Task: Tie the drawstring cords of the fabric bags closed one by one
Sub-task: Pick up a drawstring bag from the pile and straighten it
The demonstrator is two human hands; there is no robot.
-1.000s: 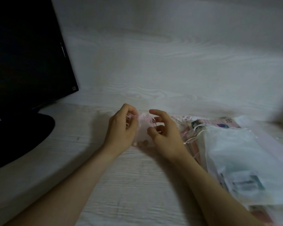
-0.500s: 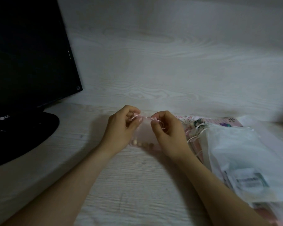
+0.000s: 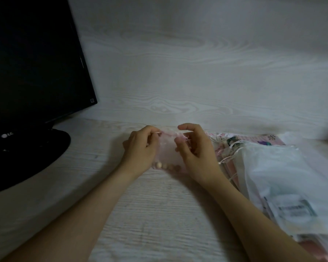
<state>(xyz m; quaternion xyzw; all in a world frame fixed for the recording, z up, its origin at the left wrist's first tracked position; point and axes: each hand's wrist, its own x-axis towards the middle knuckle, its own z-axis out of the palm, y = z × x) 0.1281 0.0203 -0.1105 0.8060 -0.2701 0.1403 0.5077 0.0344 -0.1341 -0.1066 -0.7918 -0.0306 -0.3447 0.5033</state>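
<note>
So, the bag [image 3: 168, 151] is held stretched between both hands, bottom apparently resting on the desk [image 3: 150, 205], with beads [image 3: 164, 165] sat low inside, right below the grip. The cord [image 3: 158, 132] is pinched at the top left corner by the left hand [image 3: 138, 148], fingers curled round it, and at the top right corner by thumb and finger of the right hand [image 3: 195, 150]; how the strands run can't be made out, too thin and blurry. Biggest risk: the mouth isn't seen cinched yet, so if the bag gets tipped while the knot is started, beads could be spilled out. A thin cord could also be dropped from either pinch, or pulled unevenly so the fabric bunches on one side. Just right of the grip a pile [image 3: 225, 148] of other bags with loose cords is lying, topped by a white bag [image 3: 273, 167], so a stray cord could easily get snagged into the knot. Room-wise, plenty is left toward the body and to the left of the grip before the monitor [image 3: 36, 72] is reached; the wall [image 3: 197, 72] is close behind.
</note>
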